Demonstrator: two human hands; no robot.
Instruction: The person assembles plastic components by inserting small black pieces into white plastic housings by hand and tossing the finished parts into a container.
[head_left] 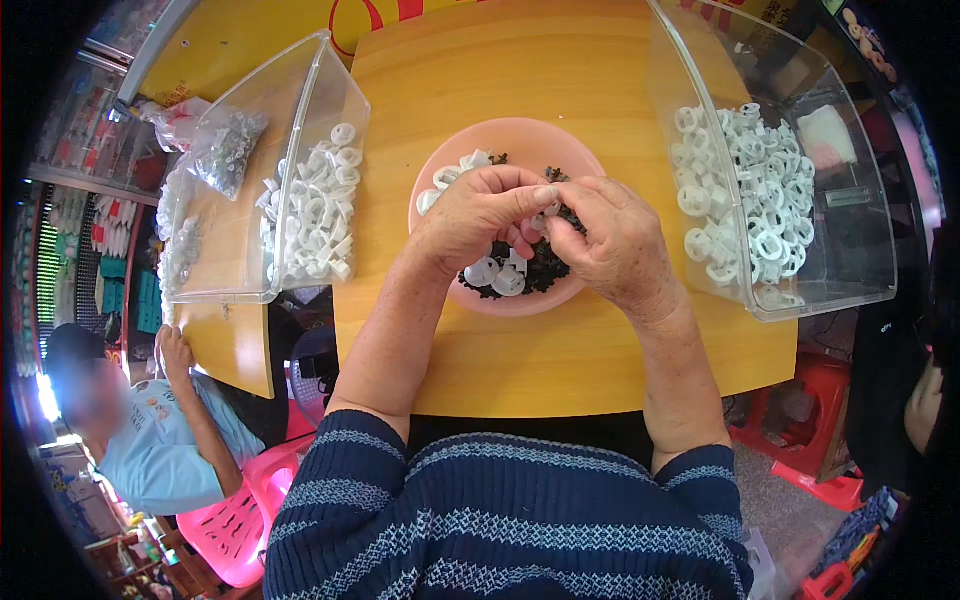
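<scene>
Both hands meet above a round pink basin [515, 138] on the wooden table. My left hand [478, 212] is closed, thumb and index finger pinching a small whitish plastic piece [546, 211]. Closed on the same piece from the other side is my right hand [618, 245]; the fingers cover most of it, so its exact shape is hidden. Beneath the hands, the basin holds a heap of small black parts [543, 270]. White round plastic parts [508, 280] lie on the heap near its front, and more white parts [446, 178] sit at the left rim.
A clear bin [315, 110] of white plastic parts [318, 225] stands at left, with a bag of small grey pieces [230, 150] beyond. Another clear bin [868, 255] of white ring-shaped parts [765, 200] stands right. A person in light blue [165, 460] sits at left; a red stool [800, 410] stands right.
</scene>
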